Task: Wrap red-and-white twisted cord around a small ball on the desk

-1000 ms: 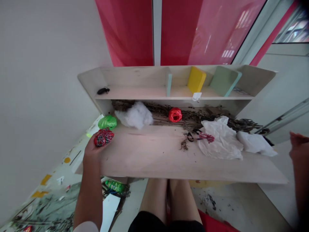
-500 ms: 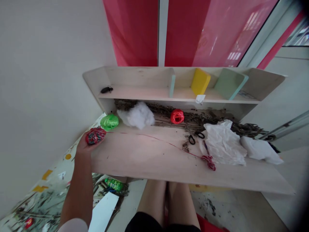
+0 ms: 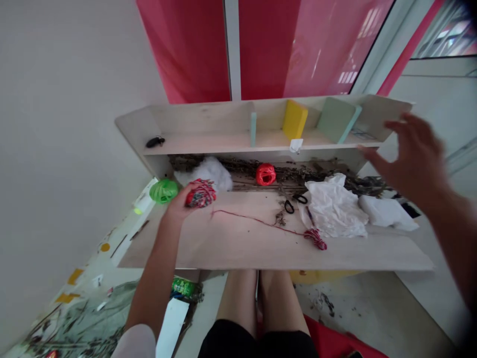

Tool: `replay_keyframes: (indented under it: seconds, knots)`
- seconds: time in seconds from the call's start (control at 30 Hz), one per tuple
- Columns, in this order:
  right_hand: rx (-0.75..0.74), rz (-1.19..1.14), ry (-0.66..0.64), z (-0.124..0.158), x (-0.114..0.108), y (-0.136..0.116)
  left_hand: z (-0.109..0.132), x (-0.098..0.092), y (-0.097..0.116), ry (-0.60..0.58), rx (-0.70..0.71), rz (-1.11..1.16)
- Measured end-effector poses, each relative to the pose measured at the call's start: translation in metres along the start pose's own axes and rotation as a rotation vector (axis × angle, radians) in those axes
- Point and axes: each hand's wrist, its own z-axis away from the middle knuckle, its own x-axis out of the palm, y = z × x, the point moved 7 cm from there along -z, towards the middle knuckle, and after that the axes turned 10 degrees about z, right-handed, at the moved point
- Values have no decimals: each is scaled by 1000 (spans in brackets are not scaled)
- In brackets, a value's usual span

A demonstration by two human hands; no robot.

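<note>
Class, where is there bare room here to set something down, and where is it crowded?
Bare board lies before the red string, right of the left hand and its patterned ball. The shelf is bare beside the black object. Dried stems, cotton and red twine crowd the back.

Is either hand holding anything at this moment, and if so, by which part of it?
The left hand holds a red-patterned ball of twine, gripping it from below with the fingers. The right hand is open and raised, holding nothing.
</note>
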Motion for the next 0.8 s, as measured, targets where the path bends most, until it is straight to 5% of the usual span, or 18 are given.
replay_keyframes:
  seconds: [0.07,0.2,0.37,0.43,0.67,0.8]
  knots:
    - [41,-350,-115,9,23,-47,6,38,-17,-147,-30,-22]
    - [168,-1061,-663,71,98,-161,12,95,-48,-396,-77,0]
    - [375,-1465,-1256,149,155,-236,-7,108,-61,-437,-56,45]
    - [370,-1473,-1270,155,164,-237,-18,102,-63,-400,-44,41]
    - [487,-1561,-987,142,180,-207,-46,72,-87,-319,1,112]
    - [537,-1538,-979,145,184,-206,-51,64,-106,-317,-68,151]
